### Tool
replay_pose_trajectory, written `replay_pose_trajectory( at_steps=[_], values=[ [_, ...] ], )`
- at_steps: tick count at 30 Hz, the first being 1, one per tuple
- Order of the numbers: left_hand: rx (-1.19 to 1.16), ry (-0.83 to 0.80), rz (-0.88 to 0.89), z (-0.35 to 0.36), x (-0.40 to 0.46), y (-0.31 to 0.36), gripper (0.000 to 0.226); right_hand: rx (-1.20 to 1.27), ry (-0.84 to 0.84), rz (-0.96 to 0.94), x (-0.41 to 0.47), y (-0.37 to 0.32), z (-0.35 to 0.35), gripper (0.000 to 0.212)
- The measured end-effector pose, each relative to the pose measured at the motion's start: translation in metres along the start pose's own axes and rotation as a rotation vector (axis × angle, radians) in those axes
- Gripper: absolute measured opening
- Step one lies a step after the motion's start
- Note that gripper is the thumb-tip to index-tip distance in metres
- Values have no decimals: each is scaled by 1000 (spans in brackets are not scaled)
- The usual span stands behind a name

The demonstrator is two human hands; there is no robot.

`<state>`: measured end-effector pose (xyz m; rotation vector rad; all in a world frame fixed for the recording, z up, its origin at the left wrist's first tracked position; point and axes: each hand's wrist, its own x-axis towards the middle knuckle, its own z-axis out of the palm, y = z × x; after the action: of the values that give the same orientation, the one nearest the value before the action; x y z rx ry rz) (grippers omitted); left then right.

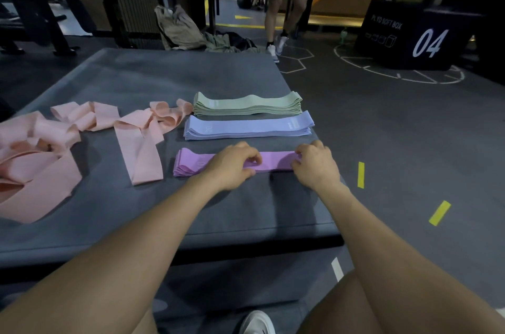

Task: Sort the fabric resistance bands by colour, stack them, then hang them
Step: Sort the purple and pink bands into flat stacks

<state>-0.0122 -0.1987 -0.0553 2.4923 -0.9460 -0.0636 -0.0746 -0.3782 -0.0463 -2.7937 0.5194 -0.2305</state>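
A grey gym mat carries four lots of bands: a purple stack under both hands, a blue stack just beyond, a green stack farthest, loose pink bands off left.

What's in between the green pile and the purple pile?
The blue pile of bands lies between the green pile and the purple pile, as the head view shows. Both hands rest on the purple one.

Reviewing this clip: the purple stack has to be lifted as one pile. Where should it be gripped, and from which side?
Judging by its long, flat, layered shape, the purple stack is best pinched through its full thickness at both short ends, coming from above. The right hand already sits at the right end; the left hand rests mid-stack and would need to shift to the free left end.
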Motion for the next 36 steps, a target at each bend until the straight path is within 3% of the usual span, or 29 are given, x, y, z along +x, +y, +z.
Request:
replay_pose_trajectory(
  at_steps=[4, 15, 23, 29, 33, 36],
  values=[
    [-71, 60, -28, -10, -7, -3, 28, 43, 73, -85, -2, -21, -1, 34],
    [28, 418, -268, -77, -80, -86, 29, 230, -34, -435, -9, -163, 30, 30],
    [116, 452, -475, -117, -150, -146, 36, 167, -203, -632, -33, -252, 59, 43],
    [208, 376, -637, -127, -185, -175, 46, -10, -219, -544, -38, -281, 81, 50],
    [193, 370, -664, -127, -189, -186, 49, 4, -254, -472, -34, -286, 86, 43],
    [215, 358, -690, -127, -188, -192, 49, 30, -201, -520, -32, -295, 90, 38]
  ],
)
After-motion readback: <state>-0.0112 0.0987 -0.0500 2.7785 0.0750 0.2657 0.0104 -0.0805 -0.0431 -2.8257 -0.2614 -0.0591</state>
